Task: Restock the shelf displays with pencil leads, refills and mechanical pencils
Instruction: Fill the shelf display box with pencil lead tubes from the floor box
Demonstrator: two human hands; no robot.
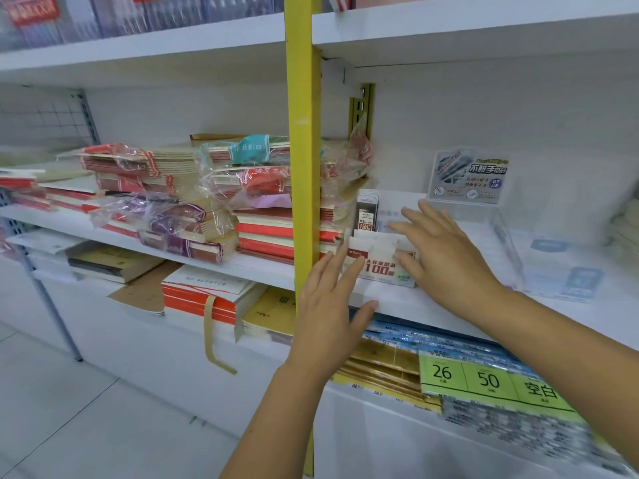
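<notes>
The left hand (328, 305) and right hand (439, 250), fingers straight, gripping nothing, flank the small white cardboard pencil-lead box (380, 262) at the left front edge of the white shelf (397, 300); squaring it likely needs even pressure.

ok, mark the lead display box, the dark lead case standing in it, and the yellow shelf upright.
lead display box (380, 271): head view, front panel with red print.
dark lead case (366, 209): head view, middle of its front face.
yellow shelf upright (302, 133): head view, front face, upper stretch.

Stationery shop: stocked shelves (262, 267), price labels (484, 378)
</notes>
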